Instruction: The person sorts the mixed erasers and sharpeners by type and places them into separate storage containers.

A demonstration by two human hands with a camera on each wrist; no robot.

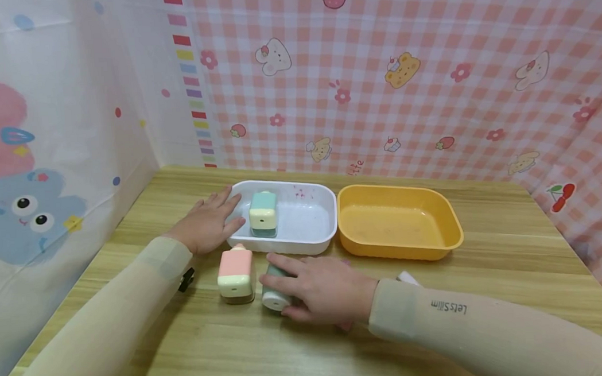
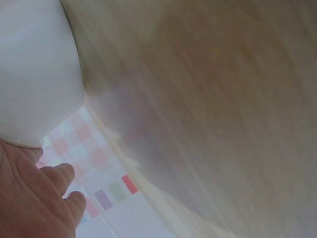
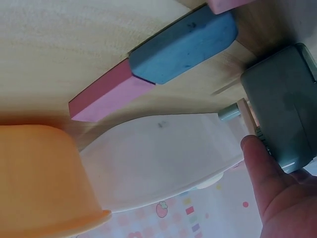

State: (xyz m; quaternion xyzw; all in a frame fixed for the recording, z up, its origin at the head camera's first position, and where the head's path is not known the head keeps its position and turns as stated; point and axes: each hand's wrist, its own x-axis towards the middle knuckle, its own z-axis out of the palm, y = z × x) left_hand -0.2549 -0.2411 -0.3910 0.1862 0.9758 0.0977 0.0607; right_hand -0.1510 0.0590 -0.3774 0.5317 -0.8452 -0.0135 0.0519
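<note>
My left hand (image 1: 206, 223) lies with fingers spread at the left end of a white plastic tray (image 1: 305, 225), touching its rim. Inside that tray stands a teal and cream pencil sharpener (image 1: 263, 206). My right hand (image 1: 330, 287) holds a grey-green pencil sharpener (image 1: 275, 300) on the table in front of the tray, fingers over its top. Its dark green body (image 3: 280, 99) and crank side show in the right wrist view. Just left of it stands a pink and cream pencil sharpener (image 1: 235, 268), which neither hand touches.
A yellow tray (image 1: 403, 249) stands right against the white one. A pink and blue block (image 3: 183, 47), like an eraser, lies near my right hand. A small white object (image 1: 407, 277) shows partly behind the right sleeve. Patterned cloth (image 1: 378, 103) hangs behind the table.
</note>
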